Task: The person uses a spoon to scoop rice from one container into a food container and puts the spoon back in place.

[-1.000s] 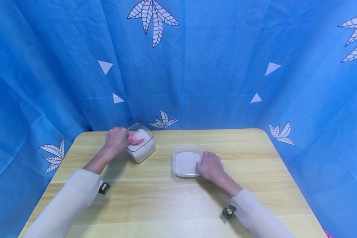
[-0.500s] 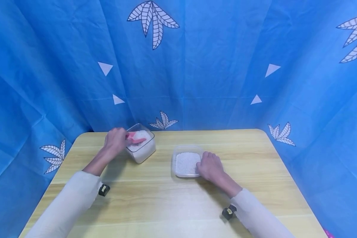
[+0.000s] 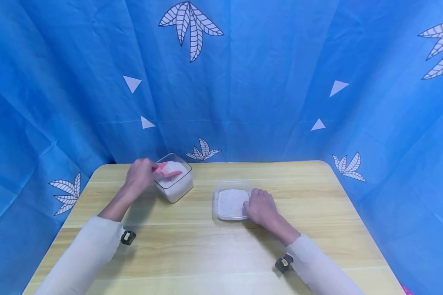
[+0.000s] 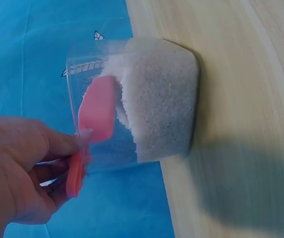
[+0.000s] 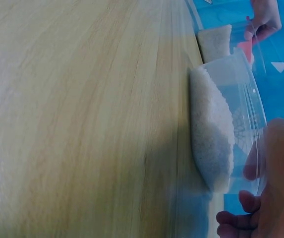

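Observation:
My left hand [image 3: 139,175] holds a pink scoop [image 4: 98,109] by its handle, thumb on one side and curled fingers on the other. The scoop's head is inside a tall clear square container [image 3: 181,187], above white rice [image 4: 161,99] that slopes up one wall. Further right stands a low clear plastic box [image 3: 233,184] with rice [image 5: 208,129] in it. My right hand [image 3: 261,205] pinches that box's right rim, its thumb over the inner side and the fingers outside. What the scoop contains is hard to make out.
Both containers stand on a light wooden table [image 3: 206,250], the tall one near its back edge. Blue curtain [image 3: 266,82] with white leaf prints hangs behind and along the sides. A small black device [image 3: 128,237] sits at the left wrist, another black device [image 3: 284,263] at the right.
My left hand has shifted slightly to the left with the scoop, whose head remains within the tall container. The right hand and the low box stay in place.

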Motion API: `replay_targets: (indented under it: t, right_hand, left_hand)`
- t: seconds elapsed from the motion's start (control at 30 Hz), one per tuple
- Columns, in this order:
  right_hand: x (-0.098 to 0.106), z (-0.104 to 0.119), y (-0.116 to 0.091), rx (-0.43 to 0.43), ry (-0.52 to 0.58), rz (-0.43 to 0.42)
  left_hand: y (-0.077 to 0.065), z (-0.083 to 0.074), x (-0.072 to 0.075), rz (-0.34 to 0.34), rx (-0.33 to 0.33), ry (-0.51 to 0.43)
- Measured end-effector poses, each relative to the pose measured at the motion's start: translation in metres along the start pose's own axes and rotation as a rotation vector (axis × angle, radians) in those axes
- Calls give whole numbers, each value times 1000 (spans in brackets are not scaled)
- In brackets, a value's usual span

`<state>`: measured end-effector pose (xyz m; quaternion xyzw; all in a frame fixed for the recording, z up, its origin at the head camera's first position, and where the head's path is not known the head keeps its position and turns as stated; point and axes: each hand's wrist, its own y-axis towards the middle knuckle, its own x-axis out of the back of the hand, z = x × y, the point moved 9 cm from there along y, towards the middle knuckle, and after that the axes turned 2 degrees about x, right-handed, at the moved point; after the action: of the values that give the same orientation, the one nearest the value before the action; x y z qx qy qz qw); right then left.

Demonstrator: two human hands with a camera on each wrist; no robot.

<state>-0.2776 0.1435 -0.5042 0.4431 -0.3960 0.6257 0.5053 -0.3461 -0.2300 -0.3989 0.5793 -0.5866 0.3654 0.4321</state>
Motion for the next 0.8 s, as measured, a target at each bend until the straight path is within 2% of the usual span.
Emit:
replay_targets:
  t: [0.17, 0.47, 0.8]
  right_hand:
    - [1, 0, 0, 3, -5, -11]
    - [0, 0, 1, 10, -23, -9]
    - [-1, 0, 0, 8, -20, -6]
  left_hand:
    - [-3, 7, 6, -15, 33, -36]
    - [-9, 14, 14, -68, -4, -82]
    - [-13, 22, 11, -27, 49, -141]
